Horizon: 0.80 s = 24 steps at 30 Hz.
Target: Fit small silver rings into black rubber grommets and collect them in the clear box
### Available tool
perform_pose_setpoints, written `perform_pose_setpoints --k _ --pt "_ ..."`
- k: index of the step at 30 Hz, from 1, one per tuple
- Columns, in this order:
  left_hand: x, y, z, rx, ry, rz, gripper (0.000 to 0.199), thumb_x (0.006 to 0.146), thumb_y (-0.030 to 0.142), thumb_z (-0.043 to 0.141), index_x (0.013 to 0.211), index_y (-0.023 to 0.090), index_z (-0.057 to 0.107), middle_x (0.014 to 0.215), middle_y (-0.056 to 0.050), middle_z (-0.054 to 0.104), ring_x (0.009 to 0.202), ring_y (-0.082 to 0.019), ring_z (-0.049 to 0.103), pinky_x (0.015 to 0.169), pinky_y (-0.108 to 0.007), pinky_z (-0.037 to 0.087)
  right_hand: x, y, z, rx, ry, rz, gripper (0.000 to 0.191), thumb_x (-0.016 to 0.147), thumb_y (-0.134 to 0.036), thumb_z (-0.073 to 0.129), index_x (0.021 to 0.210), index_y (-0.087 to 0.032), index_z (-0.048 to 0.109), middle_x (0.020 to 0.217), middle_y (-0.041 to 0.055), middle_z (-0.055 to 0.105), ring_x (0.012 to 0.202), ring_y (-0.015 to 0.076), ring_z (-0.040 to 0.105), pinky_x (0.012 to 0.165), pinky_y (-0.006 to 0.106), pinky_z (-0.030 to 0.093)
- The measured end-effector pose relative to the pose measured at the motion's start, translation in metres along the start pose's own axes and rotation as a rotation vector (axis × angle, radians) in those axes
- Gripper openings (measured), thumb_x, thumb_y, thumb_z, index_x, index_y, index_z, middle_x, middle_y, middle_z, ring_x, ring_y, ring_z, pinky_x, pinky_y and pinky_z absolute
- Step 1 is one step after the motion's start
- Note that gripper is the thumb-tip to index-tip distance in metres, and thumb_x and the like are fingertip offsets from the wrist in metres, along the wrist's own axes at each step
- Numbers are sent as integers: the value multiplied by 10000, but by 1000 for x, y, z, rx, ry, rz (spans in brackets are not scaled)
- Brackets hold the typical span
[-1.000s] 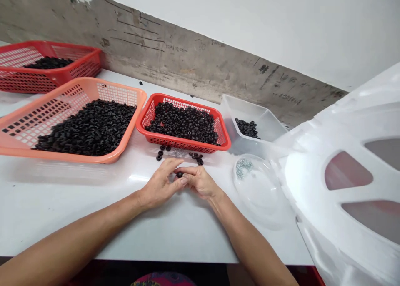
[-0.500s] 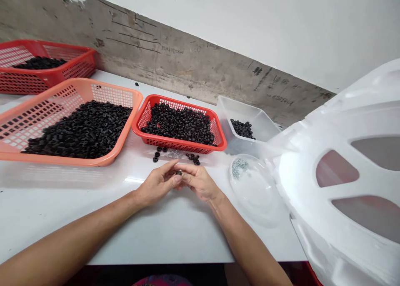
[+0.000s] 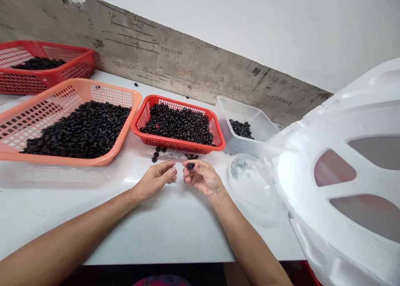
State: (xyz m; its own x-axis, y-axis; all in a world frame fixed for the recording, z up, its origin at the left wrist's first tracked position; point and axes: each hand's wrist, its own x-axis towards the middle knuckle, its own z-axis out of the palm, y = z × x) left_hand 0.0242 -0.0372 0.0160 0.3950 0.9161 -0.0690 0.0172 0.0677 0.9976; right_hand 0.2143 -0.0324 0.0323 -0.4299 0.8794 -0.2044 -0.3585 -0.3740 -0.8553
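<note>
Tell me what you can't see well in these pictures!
All in the head view:
The black ring in the right hand: fingers hide part of it.
The silver bits in the clear dish: too small to tell what they are.
The big white plastic piece: cut off by the right edge.
The far red basket: cut off by the left edge.

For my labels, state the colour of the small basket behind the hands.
The small basket is bright red, with a mesh pattern; head view shows it best.
</note>
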Motion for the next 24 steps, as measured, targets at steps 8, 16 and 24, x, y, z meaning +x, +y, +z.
perform_pose_setpoints --k 8,16,24 --pt "2 -5 -3 30 -29 23 354 848 426 472 1029 142 582 899 -73 634 761 -160 599 720 -323 497 -5 -9 2 -81 87 -116 359 678 -402 707 938 -159 666 745 55 660 629 149 599 624 301 492" --pt "1 -14 -5 28 -50 -17 422 844 438 500 1148 146 521 956 -72 633 833 -173 610 804 -353 492 -15 -136 -45 -795 717 -660 422 756 -287 575 1142 -116 580 949 115 664 801 192 642 782 396 504" --pt "2 -17 -7 51 -53 -8 415 841 416 504 1159 151 530 982 -77 647 840 -182 615 794 -352 498 -40 -152 -39 -1795 752 -319 271 812 -213 448 925 -145 684 740 51 679 705 192 620 679 296 465"
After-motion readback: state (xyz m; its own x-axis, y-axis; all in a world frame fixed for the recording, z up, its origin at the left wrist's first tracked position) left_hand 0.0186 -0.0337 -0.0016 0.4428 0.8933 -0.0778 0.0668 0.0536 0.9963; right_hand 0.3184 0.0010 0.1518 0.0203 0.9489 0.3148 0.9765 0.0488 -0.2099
